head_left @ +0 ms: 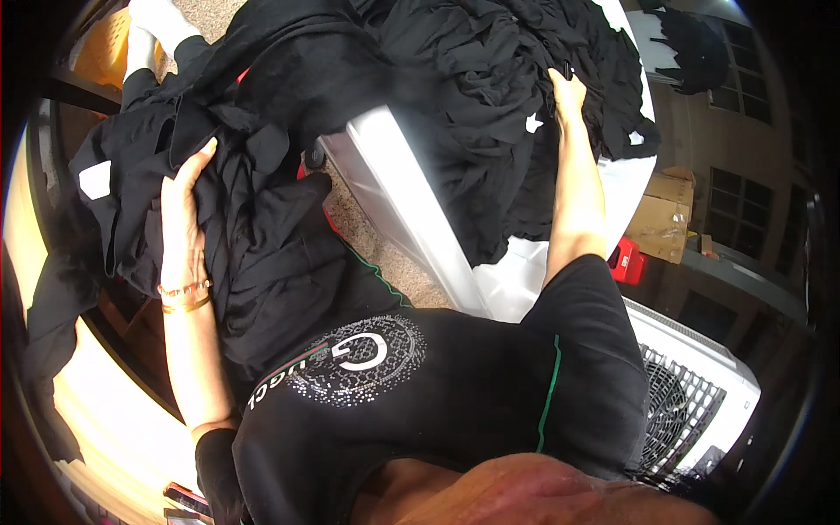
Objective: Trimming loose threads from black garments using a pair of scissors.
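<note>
My left hand (182,203) lies on a heap of black garments (254,236) at the left. Its thumb points up and its fingers sink into the folds, so the grip is unclear. Two gold bracelets (185,297) sit on that wrist. My right arm stretches up and to the right. My right hand (567,91) closes its fingers on black cloth in a second big pile of black garments (472,79), which lies on a white table (411,201). Small white labels show on some pieces. I wear a black shirt with a glittery round print (359,359).
A cardboard box (665,214) and a red object (626,262) sit right of the table. A white grilled fan unit (691,398) stands at the lower right. Another person's legs in white socks (153,26) are at the top left. Beige carpet (367,236) shows between the piles.
</note>
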